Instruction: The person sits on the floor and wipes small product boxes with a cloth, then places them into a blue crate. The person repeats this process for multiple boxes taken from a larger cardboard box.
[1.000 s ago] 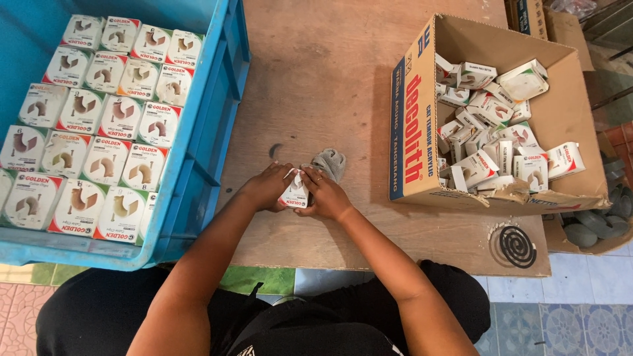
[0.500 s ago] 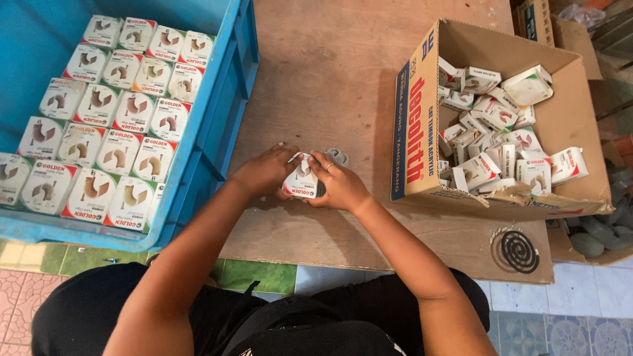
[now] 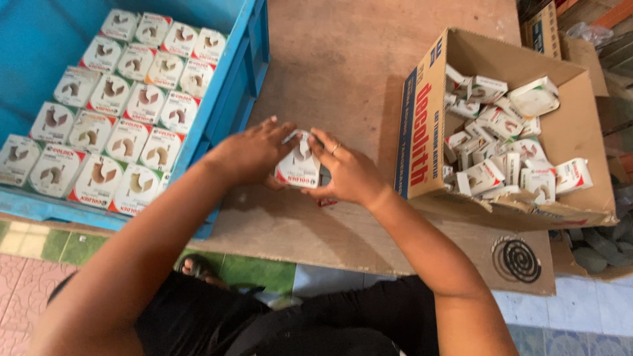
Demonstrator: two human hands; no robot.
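Observation:
A small white carton with a red band stands on the brown board between both hands. My left hand presses its left side and my right hand grips its right side, fingers on the top flap. To the left, a blue plastic crate holds several rows of the same white cartons, packed upright. To the right, an open cardboard box holds several loose flat and half-folded cartons.
A dark spiral coil lies on the board's front right corner. A second cardboard box stands behind the open one. Grey stones lie at the far right. Green and tiled floor shows below the board's edge.
Both hands stay on the small carton, turning and closing it; the grey piece seen beside it earlier is now hidden. The camera has moved closer and shifted slightly.

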